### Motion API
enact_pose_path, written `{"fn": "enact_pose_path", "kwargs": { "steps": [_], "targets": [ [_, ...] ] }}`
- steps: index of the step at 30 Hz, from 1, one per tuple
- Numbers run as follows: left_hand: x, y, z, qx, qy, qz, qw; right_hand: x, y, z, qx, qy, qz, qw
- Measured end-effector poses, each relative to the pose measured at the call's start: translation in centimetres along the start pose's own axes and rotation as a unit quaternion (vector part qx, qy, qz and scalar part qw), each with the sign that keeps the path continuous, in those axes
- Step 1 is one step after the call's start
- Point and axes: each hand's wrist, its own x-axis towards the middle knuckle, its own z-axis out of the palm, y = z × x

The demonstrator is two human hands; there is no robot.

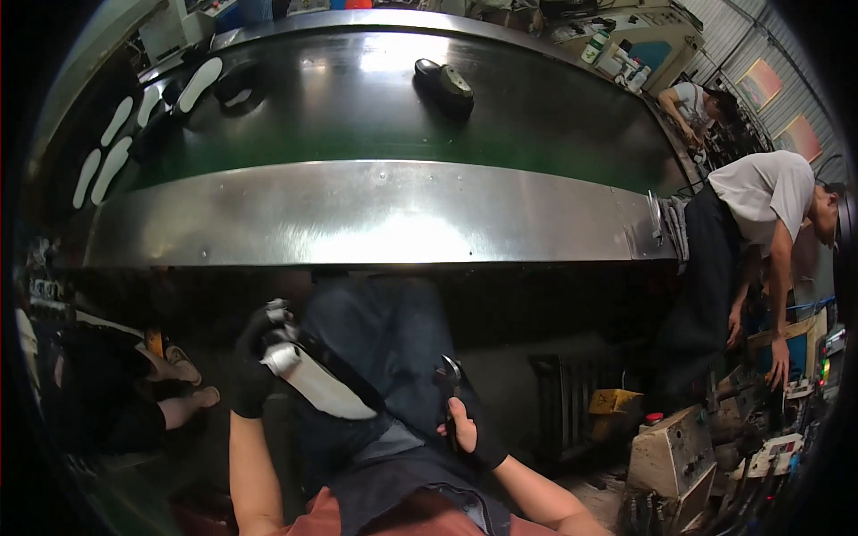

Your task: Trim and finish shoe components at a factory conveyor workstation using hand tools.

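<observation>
My left hand point(254, 364), in a dark glove, is closed around one end of a black shoe upper with a white sole side point(326, 390). That shoe lies tilted over my lap, its white underside facing up. Near the gloved fingers, a pale, shiny part sticks out at the gripped end. My right hand point(469, 434), in a dark glove with bare fingertips, is wrapped around the dark handle of a pair of pincers point(449, 370). Their metal jaws point away from me, a little apart from the shoe.
A metal-edged conveyor point(375, 214) with a dark green belt runs across ahead. One black shoe point(445, 87) sits on it; several white-soled shoes point(198, 85) lie at its left. Two people point(760, 201) work at machines on the right. A control box point(670, 460) stands at lower right.
</observation>
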Motion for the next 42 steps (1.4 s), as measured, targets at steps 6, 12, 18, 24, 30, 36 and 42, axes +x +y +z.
{"fn": "enact_pose_path", "kwargs": {
  "steps": [6, 12, 18, 24, 30, 36, 42],
  "targets": [
    [2.2, 6.7, 7.4, 0.091, -0.136, 0.042, 0.986, -2.1, -3.7, 1.0, 0.074, -0.061, -0.065, 0.993],
    [6.2, 1.3, 8.8, 0.112, -0.163, 0.084, 0.977, -2.7, -8.7, 2.2, -0.1, -0.128, -0.201, 0.966],
    [6.6, -0.3, 11.0, -0.084, -0.139, 0.053, 0.985, 2.6, -8.8, 3.5, -0.02, -0.22, -0.076, 0.972],
    [6.2, -0.1, 10.6, -0.099, -0.139, -0.009, 0.985, 3.0, -14.9, 4.0, -0.032, -0.295, 0.032, 0.954],
    [6.4, -1.3, 12.2, -0.066, -0.106, 0.017, 0.992, 5.1, -4.4, 8.0, -0.133, -0.018, -0.241, 0.961],
    [6.3, -0.4, 11.8, -0.097, -0.099, 0.031, 0.99, 4.2, -9.4, 4.9, -0.182, -0.152, -0.127, 0.963],
    [6.3, 1.5, 12.6, -0.012, -0.132, 0.052, 0.99, 4.6, -14.3, 1.6, -0.062, -0.334, -0.014, 0.94]
  ]
}}
